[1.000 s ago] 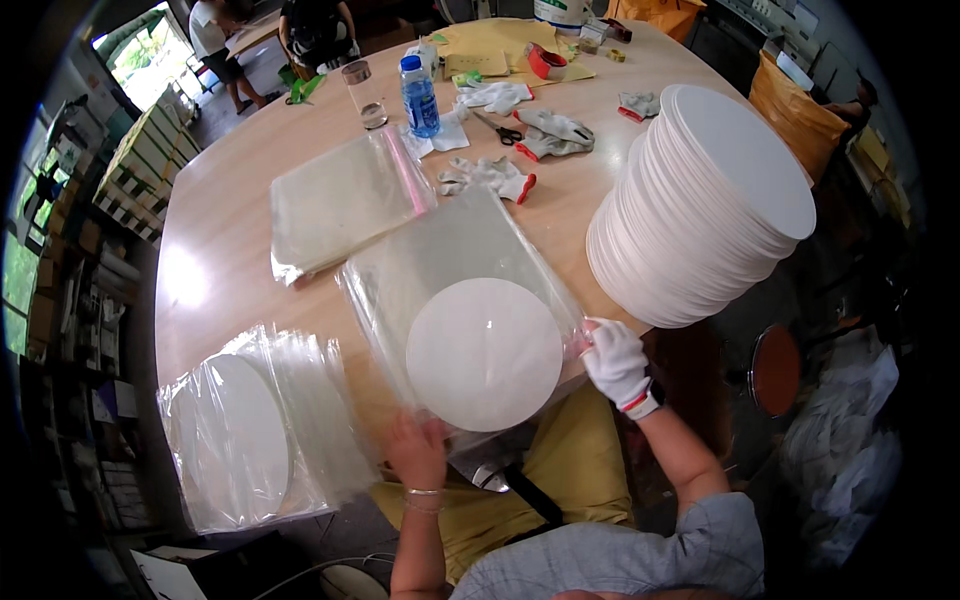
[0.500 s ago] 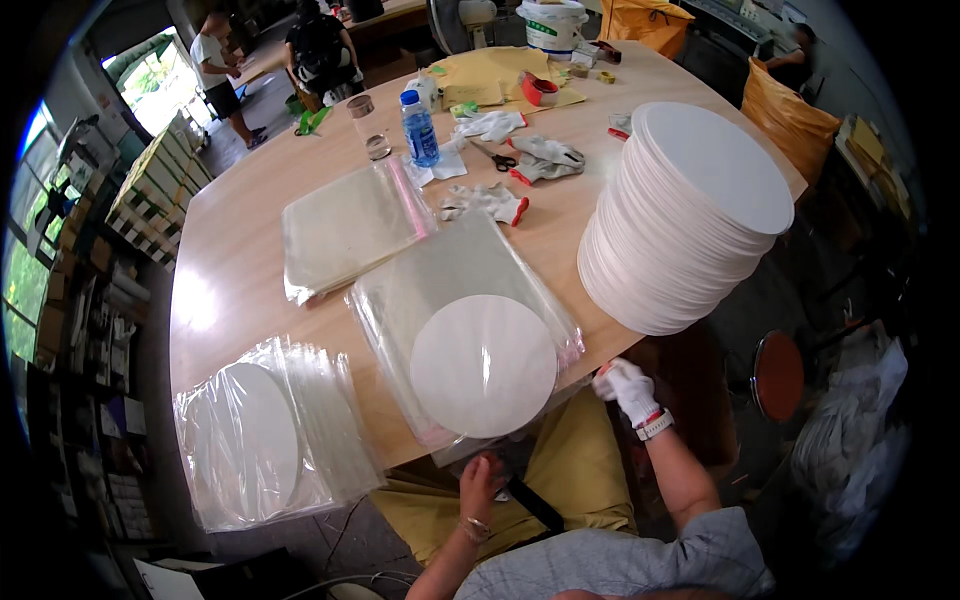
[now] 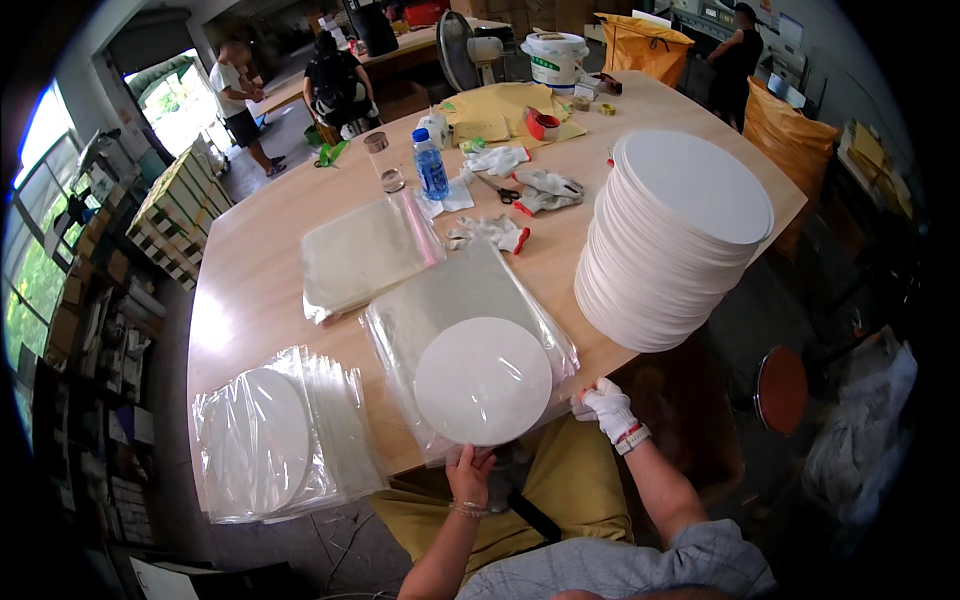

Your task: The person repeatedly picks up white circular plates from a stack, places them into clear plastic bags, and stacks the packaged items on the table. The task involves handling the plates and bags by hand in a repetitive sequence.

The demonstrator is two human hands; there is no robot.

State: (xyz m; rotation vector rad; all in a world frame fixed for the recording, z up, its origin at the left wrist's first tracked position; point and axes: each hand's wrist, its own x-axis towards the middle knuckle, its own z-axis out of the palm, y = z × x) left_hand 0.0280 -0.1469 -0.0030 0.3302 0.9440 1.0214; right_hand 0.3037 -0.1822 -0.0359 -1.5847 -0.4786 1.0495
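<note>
Clear plastic makes up the bag point(image 3: 455, 305) lying in the lower middle of the frame on the wooden table point(image 3: 255, 270); inside its near end sits a white round disc point(image 3: 483, 381), flat and reaching the table's front edge; the bare left hand point(image 3: 468, 473) comes up from the lower edge, its fingers closed on the bag's near rim just below the disc; the right hand point(image 3: 606, 405), in a white glove with a red cuff, pinches the bag's lower right corner beside the disc, fingers curled shut on the plastic. To the lower left lies a pile of filled bags point(image 3: 280, 435), each showing a white disc through the film; above the centre, toward the upper left, rests a flat stack of empty bags point(image 3: 365, 252) with a pink strip along one side. At the right of the frame stands a tall stack of white discs point(image 3: 675, 240), leaning slightly. Near the top centre are a blue-capped water bottle point(image 3: 431, 166), scissors point(image 3: 496, 189), loose white gloves point(image 3: 489, 232) and a roll of red tape point(image 3: 541, 122).
</note>
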